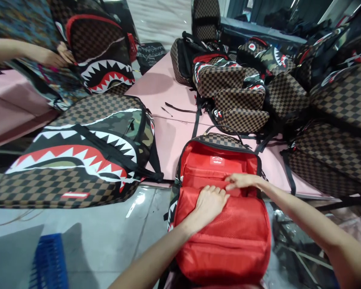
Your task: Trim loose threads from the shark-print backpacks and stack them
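Observation:
An unzipped backpack (222, 249) lies open before me, its red lining facing up and a small label (217, 160) sewn on the inner back panel. My left hand (209, 204) rests over the upper edge of the inner pocket, fingers curled round the red lining. Just to its right, my right hand (239, 181) has its fingers bent on the lining by the same pocket edge; the fingertips are partly hidden. The carry handle (224, 127) arches at the bag's far end. Brown checked cloth and camouflage show on the outside.
Left of me a checked shark-mouth backpack (69, 156) overhangs the pink table (168, 92). Another person's hand (60, 56) touches an upright backpack (99, 48). Several backpacks (231, 84) crowd the back and right (333, 148). A blue plastic object (49, 261) stands on the floor.

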Motion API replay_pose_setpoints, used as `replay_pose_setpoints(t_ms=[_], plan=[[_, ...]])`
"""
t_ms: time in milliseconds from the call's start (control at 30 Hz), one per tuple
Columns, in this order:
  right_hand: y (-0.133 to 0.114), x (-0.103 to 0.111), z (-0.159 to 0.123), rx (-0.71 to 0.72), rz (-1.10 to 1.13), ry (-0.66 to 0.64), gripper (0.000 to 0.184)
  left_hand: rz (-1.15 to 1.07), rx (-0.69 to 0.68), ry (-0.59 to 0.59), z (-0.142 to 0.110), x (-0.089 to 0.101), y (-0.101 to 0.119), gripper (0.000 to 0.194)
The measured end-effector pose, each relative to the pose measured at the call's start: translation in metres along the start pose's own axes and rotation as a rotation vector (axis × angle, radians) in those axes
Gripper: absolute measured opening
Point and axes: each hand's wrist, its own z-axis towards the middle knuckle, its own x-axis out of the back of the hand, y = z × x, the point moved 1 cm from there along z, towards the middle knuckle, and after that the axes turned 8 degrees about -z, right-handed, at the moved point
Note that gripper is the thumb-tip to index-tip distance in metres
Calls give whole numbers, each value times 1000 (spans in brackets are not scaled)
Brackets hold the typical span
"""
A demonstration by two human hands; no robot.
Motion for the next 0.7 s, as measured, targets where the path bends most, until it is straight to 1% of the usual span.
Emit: replay_pose_setpoints(t_ms=[67,133,200,267,333,367,433,467,533,567,600,633,667,700], plan=[[2,9,16,17,5,14,33,-13,-12,12,11,-7,-4,26],[2,20,39,29,11,34,33,-16,-2,-8,20,-13,-9,26],[-1,33,64,44,19,65,30,-33,22,-81,25,-19,-15,30],[-3,43,86,52,30,89,24,-56,41,-154,27,-23,-20,33],[-5,48,98,48,49,93,22,-70,53,-187,28,-26,-24,34],[-6,49,98,44,62,87,22,-72,58,-191,28,-27,-25,34],[-5,53,88,48,96,56,25,-71,65,-185,29,-29,-26,33],[-3,57,78,67,124,11,28,-69,64,-180,29,-29,-27,32],[9,73,52,110,185,-103,42,-69,52,-176,31,-30,-27,31],[19,83,38,106,200,-142,47,-70,46,-176,32,-31,-26,31],[33,94,23,46,174,-86,47,-70,44,-180,33,-32,-26,30],[50,105,9,-68,95,62,45,-68,49,-189,35,-33,-25,31],[68,113,-4,-219,-28,240,44,-63,62,-204,38,-33,-24,31],[87,116,-17,-363,-145,392,43,-55,80,-226,40,-33,-24,31]])
